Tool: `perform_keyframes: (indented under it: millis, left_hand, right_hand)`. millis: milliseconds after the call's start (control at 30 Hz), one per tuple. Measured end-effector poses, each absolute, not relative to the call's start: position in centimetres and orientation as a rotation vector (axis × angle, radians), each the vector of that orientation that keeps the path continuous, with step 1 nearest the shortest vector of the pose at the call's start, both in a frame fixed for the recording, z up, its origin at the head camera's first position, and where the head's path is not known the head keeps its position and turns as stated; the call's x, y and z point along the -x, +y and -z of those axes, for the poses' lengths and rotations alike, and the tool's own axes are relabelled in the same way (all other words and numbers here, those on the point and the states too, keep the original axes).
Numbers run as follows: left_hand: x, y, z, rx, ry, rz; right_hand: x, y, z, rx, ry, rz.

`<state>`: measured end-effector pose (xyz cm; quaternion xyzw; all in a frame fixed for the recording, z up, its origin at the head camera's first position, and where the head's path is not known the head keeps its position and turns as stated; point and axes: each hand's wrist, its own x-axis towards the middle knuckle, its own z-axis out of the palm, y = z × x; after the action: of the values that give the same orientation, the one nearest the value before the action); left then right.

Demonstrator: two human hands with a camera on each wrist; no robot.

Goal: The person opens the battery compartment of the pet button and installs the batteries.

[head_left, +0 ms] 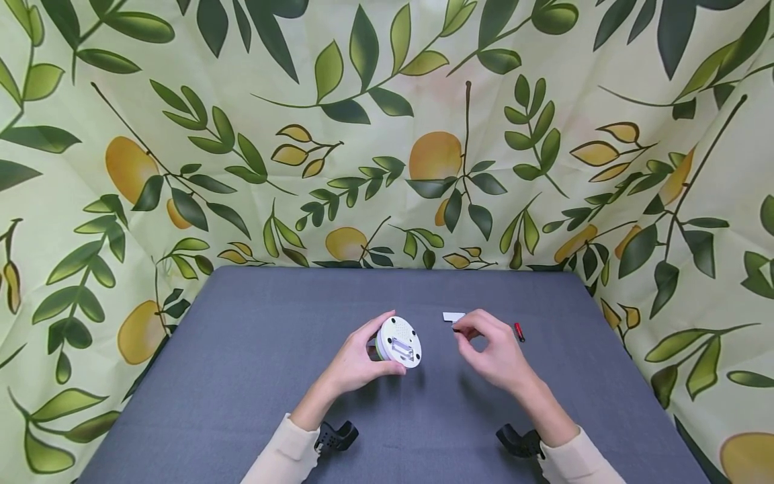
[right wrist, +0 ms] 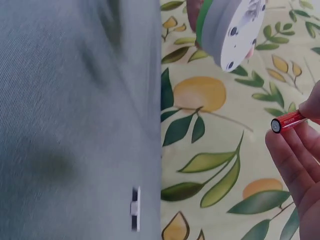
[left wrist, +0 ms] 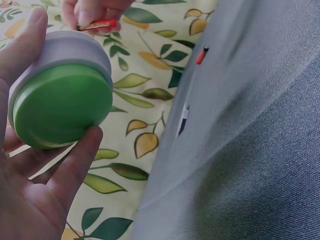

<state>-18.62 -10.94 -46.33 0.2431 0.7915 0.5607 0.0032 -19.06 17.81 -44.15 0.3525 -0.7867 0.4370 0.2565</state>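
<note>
My left hand (head_left: 358, 361) holds a round white device with a green dome (left wrist: 65, 107), fingers and thumb around its rim. Its white underside (head_left: 402, 336) faces right, toward my other hand, and shows an uncovered battery compartment and several dark round spots. To the right, my right hand (head_left: 497, 349) pinches a red battery (right wrist: 288, 121) between thumb and fingers, its flat end pointing outward. The battery is apart from the device. Both hands are raised above the table.
A second red battery (head_left: 519, 332) lies on the grey cloth-covered table (head_left: 272, 336), right of my right hand. A small white piece (head_left: 452, 316) with a dark part lies behind that hand. A leaf-and-fruit patterned curtain stands behind the table.
</note>
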Motion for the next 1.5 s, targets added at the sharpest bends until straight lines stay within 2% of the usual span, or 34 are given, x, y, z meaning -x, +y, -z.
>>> perform_keyframes:
  millis: [1033,1500]
  left_hand:
    - [18.6,-11.2,46.4,-0.797,2.486,-1.726]
    - [18.6,-11.2,46.5,-0.81,2.504,-1.713]
  right_hand:
    - [18.3,12.2,43.0,-1.129,-2.049,-1.382]
    - [18.4,11.1,44.3,-1.163,-2.047,-1.417]
